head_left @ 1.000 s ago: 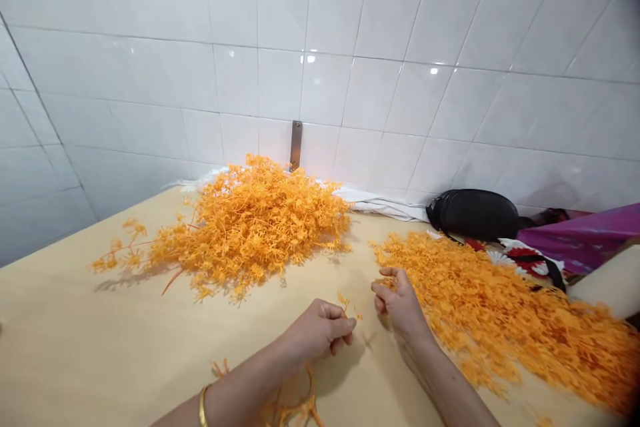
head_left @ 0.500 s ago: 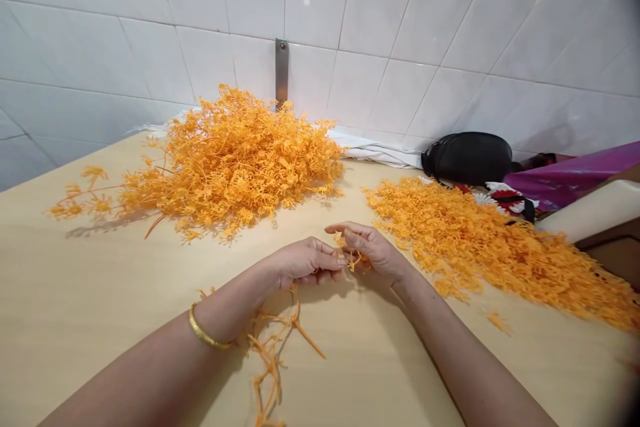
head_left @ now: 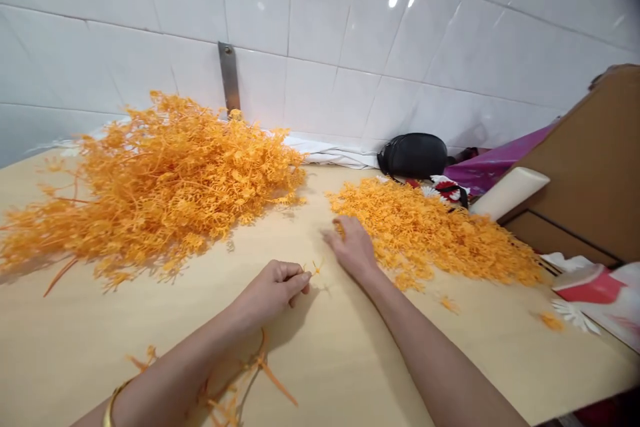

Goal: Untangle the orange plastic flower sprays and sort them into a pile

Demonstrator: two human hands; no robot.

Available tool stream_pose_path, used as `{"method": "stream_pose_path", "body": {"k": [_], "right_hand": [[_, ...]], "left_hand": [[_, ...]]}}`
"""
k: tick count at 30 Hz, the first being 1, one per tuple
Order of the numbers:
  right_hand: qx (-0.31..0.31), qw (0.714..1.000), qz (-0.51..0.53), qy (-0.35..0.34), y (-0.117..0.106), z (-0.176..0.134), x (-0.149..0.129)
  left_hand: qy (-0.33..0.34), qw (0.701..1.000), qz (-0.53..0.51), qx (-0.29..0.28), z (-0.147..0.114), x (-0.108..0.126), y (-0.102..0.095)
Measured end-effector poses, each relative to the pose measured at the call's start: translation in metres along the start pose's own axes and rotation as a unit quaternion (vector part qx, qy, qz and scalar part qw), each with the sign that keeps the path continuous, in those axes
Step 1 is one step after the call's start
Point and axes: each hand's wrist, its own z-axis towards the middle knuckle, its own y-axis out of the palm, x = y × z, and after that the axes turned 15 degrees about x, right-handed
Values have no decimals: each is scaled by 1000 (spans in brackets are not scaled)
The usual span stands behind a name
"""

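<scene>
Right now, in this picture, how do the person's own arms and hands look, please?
The left hand and right hand wear no gloves, and no sleeves show. A thin, gold-coloured, ring-shaped bangle circles the bare left forearm; the bare right forearm shows no jewellery.

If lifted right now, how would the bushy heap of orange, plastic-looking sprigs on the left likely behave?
The bushy orange heap probably feels light for its size, given its thin, airy build. It may come up tangled, as it looks densely intertwined. It seems springy rather than floppy, since it stands well above the pale, wood-toned tabletop.
</scene>
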Motion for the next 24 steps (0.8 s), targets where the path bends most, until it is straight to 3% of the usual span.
{"method": "stream_pose_path", "body": {"k": [3,6,9,12,15,20,24], "right_hand": [[-17,991,-87,-105,5,-5,-6],[1,986,-104,-130,7,-4,-3],[40,985,-95,-141,12,1,8],[80,982,-91,-144,17,5,15],[98,980,-94,-143,13,6,17],[111,979,-96,-140,6,5,13],[97,975,-88,-180,-1,-1,-4]], "left_hand": [[-19,1000,-12,17,3,5,-3],[27,998,12,59,6,20,-11],[85,988,118,42,12,41,-32],[126,949,279,74,9,62,-61],[142,907,382,107,-14,71,-79],[138,887,433,80,-79,41,-66],[176,829,528,55,-106,3,-43]]}}
